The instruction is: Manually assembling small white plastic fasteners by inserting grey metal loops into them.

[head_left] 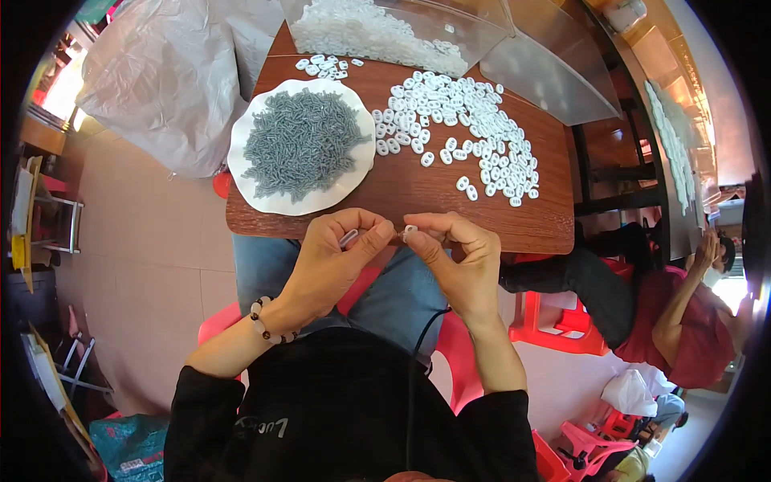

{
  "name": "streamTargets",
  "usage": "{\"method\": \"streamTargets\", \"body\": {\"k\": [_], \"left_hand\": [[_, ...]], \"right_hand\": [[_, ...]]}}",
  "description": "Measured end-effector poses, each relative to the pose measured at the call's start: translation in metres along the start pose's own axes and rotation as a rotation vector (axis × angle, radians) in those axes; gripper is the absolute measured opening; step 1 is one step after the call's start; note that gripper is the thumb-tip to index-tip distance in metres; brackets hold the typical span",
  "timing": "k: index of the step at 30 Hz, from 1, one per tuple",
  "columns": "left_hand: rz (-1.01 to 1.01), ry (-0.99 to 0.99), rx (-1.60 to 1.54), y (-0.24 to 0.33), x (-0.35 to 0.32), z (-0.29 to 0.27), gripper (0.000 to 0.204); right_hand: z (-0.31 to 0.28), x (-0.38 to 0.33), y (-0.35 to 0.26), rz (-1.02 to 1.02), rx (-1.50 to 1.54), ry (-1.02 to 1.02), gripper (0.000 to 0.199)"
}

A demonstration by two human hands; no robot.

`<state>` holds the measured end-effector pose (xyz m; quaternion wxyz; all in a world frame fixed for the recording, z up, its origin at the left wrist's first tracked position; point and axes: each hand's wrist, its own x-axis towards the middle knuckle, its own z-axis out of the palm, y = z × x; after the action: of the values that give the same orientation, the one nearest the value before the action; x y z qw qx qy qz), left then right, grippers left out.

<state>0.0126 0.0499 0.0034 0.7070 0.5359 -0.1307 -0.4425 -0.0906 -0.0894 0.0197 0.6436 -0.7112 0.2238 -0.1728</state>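
Note:
Just past the table's near edge, my two hands meet fingertip to fingertip. My left hand [333, 261] is closed, with a small pale oblong piece [348, 238] tucked in its curled fingers. Its thumb and forefinger pinch at something too small to make out. A small white oval piece [410, 230] is pinched between thumb and forefinger of my right hand [464, 261]. Beyond my left hand stands a white scalloped plate [241, 165] heaped with thin grey screw-like pieces [301, 145]. Many white oval pieces with two holes [482, 116] lie spread at the right.
At the wooden table's [401, 201] back, a clear bin [377, 36] holds more white pieces. A large pale plastic bag [161, 88] stands at the left. Right of me, a person in a dark red top [679, 333] sits near a red stool [558, 321].

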Motion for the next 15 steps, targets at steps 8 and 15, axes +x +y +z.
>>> {"method": "streamTargets", "body": {"k": [8,15], "left_hand": [[0.035,0.039,0.175,-0.0049,0.0010,-0.0020,0.016],[0.014,0.060,0.123,-0.0033,-0.0002,0.0021,0.017]], "right_hand": [[-0.0041,-0.0036,0.0027,-0.166,-0.224,0.003,0.017],[0.0016,-0.0032,0.0028,-0.217,-0.283,0.033,0.019]]}}
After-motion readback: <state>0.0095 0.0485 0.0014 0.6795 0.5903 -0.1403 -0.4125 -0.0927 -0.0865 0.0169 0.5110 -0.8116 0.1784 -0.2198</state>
